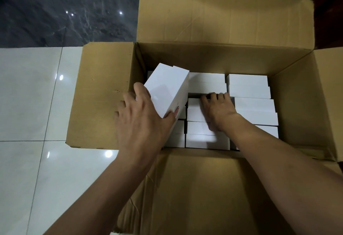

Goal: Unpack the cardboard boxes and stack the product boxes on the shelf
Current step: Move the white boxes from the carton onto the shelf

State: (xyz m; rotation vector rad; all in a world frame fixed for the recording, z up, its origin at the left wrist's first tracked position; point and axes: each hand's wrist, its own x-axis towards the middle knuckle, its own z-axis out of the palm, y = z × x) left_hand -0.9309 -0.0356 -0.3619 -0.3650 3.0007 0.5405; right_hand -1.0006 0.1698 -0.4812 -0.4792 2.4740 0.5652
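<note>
White rectangular product box (167, 89) sits tilted in the left hand (141, 117), thumb and fingers clamped on its sides, lifted above the packed white boxes (248, 86) inside the open brown cardboard carton (204, 54). Right hand (219, 110) hooks its fingers over a middle-row box's far edge. Bare carton wall rises behind the rows.

floor's glossy white tile (27, 160) near me with a dark marble-looking strip (65, 11) along the far edge, and the open cardboard box (204, 188) sits right on it across both.
</note>
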